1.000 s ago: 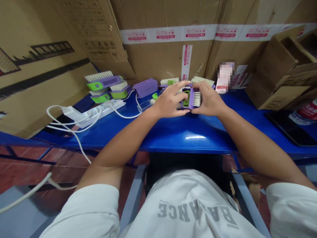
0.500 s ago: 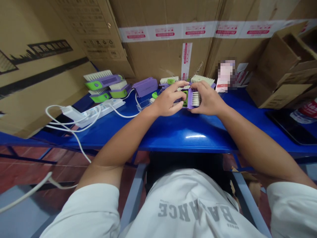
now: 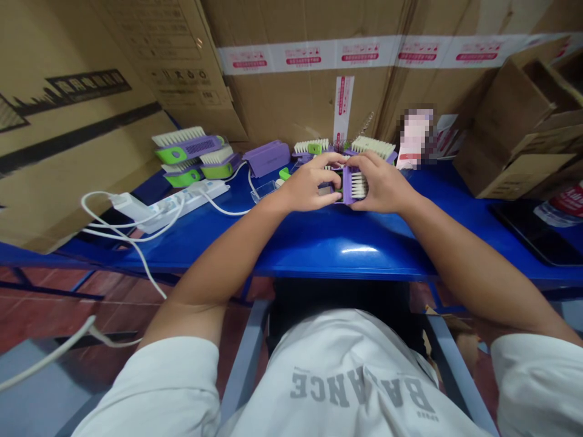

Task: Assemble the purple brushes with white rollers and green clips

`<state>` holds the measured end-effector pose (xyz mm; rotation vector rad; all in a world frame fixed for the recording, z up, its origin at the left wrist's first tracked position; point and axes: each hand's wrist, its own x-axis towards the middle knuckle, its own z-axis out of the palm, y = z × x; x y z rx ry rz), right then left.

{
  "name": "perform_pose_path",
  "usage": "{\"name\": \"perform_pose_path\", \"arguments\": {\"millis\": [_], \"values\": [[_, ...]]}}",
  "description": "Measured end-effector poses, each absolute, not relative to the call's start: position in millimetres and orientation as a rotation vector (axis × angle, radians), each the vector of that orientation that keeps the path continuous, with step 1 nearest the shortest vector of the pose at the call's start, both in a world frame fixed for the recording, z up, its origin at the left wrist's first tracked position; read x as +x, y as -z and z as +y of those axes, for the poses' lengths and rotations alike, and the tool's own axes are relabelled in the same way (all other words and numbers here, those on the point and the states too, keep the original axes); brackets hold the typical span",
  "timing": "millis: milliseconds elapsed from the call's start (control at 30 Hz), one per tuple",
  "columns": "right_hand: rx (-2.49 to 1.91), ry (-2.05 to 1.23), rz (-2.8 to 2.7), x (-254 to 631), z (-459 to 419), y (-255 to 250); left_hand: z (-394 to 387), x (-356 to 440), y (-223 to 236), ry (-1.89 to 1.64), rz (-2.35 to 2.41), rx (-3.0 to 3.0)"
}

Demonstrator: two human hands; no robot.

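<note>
A white power strip (image 3: 175, 209) and flat black device (image 3: 528, 235) lie on the blue table (image 3: 314, 243) near cardboard boxes (image 3: 291, 100).

the two hands, the left hand (image 3: 307, 185) and the right hand (image 3: 382, 182), hold a purple brush (image 3: 347, 185) with white bristles over the blue table (image 3: 314, 243), and near the left arm are a white power strip (image 3: 182, 206), a purple case (image 3: 268, 159) and a pile of green and purple brushes (image 3: 189, 149).

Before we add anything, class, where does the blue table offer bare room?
On the blue table, in front of the left hand and right hand, between the forearms; also between the right forearm and black slab. Crowded: left, with stacked brushes and power strip.
</note>
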<state>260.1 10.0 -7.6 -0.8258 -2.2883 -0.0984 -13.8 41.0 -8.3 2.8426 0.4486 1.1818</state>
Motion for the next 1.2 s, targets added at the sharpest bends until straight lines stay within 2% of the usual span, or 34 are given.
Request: {"name": "perform_pose_path", "arguments": {"millis": [267, 533, 1200], "values": [[-0.827, 0.087, -2.316, 257, 8, 10, 40, -12, 6, -1.124, 0.444, 2.876], [-0.775, 0.107, -2.322, 254, 8, 12, 42, -5, 17, -1.244, 0.511, 2.867], [-0.821, 0.028, -2.261, 266, 17, 10, 46, -15, 10, -1.261, 0.408, 2.725]]}}
